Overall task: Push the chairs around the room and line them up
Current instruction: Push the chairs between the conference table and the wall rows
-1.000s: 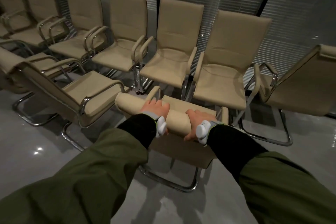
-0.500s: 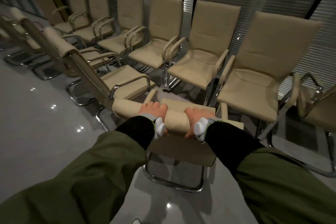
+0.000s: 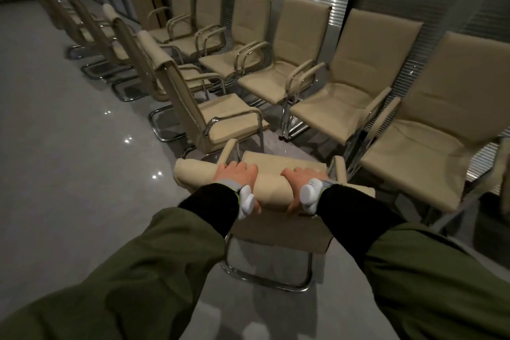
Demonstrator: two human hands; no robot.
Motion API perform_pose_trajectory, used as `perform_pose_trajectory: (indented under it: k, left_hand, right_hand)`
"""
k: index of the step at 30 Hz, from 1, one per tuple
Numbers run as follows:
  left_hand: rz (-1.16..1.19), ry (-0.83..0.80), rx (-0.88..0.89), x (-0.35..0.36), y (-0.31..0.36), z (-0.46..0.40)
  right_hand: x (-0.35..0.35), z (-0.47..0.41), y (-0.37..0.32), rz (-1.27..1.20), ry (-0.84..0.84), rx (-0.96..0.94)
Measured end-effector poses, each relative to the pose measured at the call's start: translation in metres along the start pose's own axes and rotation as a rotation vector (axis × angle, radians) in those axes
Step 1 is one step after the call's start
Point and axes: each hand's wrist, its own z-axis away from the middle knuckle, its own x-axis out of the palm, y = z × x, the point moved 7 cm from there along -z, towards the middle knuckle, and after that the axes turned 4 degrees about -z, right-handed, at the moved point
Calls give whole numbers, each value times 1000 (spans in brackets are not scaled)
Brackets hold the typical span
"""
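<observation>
A beige padded chair point(image 3: 271, 190) with a chrome sled base stands right in front of me, its back toward me. My left hand point(image 3: 238, 177) grips the rolled top of its backrest left of centre. My right hand point(image 3: 299, 179) grips the same top edge right of centre, thumb under the roll. Its seat is mostly hidden behind the backrest. Just ahead on the left stands another beige chair point(image 3: 218, 119), the nearest of a row with backs to the open floor.
A second row of several beige chairs point(image 3: 339, 91) lines the wall with blinds, facing me; the closest point(image 3: 430, 130) is at the right. Glossy grey floor point(image 3: 69, 152) spreads to the left. A chair arm point(image 3: 503, 174) shows at the right edge.
The view has swung left, bringing more of the left row and open floor into sight. The held chair has moved leftward along the wall row. Both hands keep their grip.
</observation>
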Motion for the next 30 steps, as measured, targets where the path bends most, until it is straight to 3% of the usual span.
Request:
perform_pose_trajectory:
  k: [13, 30]
  left_hand:
    - [20, 5, -63, 24, -41, 95]
    - [81, 21, -306, 59, -91, 231]
  right_hand:
    - [15, 40, -86, -28, -43, -151]
    - [36, 79, -207, 35, -60, -366]
